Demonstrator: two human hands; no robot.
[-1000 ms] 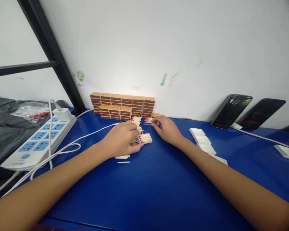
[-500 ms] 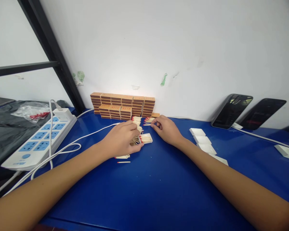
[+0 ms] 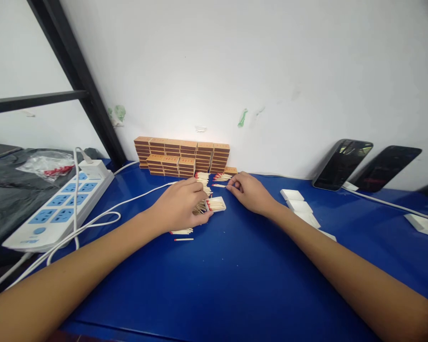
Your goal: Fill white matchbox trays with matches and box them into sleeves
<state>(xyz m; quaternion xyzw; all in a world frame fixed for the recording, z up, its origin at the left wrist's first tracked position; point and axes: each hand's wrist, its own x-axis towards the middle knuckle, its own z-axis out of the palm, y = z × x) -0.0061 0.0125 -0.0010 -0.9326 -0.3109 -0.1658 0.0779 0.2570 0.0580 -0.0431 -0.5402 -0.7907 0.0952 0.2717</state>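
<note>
My left hand (image 3: 181, 204) rests over a heap of loose matches (image 3: 199, 207), its thumb and fingers closed about the left end of a small white matchbox tray (image 3: 223, 201). Red-tipped matches (image 3: 216, 204) lie side by side in that tray. Beyond it, my right hand (image 3: 248, 191) pinches the plain end of a match (image 3: 219, 185), whose red head points left. Further matches (image 3: 221, 177) lie just behind those fingertips, and another bunch (image 3: 202, 177) sits to their left. Nearer me are a few matches (image 3: 181, 232) and a single match (image 3: 184, 240).
Stacked matchboxes (image 3: 181, 147) line the wall, with one low matchbox (image 3: 230, 170) at their right. White empty trays (image 3: 299, 207) form a row at right. Two phones (image 3: 344, 164) lean on the wall. A power strip (image 3: 59, 209) and white cables (image 3: 103, 213) occupy the left.
My right hand has drawn slightly right and toward me, bringing a match away from the bunch behind it. My left hand and the tray have stayed in place.
</note>
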